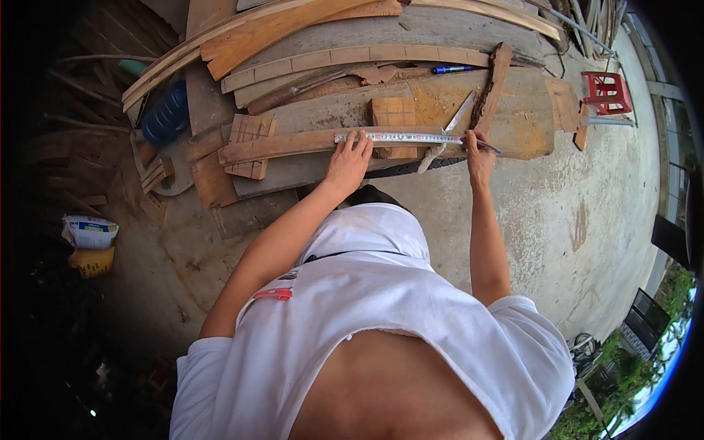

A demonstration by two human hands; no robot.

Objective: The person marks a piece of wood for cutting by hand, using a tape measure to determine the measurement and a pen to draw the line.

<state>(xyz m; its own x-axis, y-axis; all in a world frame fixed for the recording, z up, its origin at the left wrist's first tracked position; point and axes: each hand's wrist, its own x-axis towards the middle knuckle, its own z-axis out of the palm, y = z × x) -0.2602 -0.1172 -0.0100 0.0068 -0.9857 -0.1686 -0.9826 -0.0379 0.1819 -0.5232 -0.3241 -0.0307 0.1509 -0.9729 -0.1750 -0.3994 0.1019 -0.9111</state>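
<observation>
While left hand (350, 158) spreads over tape measure (396, 138) | right hand (478, 155) pinches pen (489, 148) | knife (460, 114), bark-edged strip (492, 88) near

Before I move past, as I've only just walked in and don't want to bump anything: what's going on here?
A person has a tape measure laid along a curved wooden strip. Their left hand is on the tape's left part; their right hand is at its right end, with what looks like a pen. The strip lies across two line-marked blocks.
</observation>
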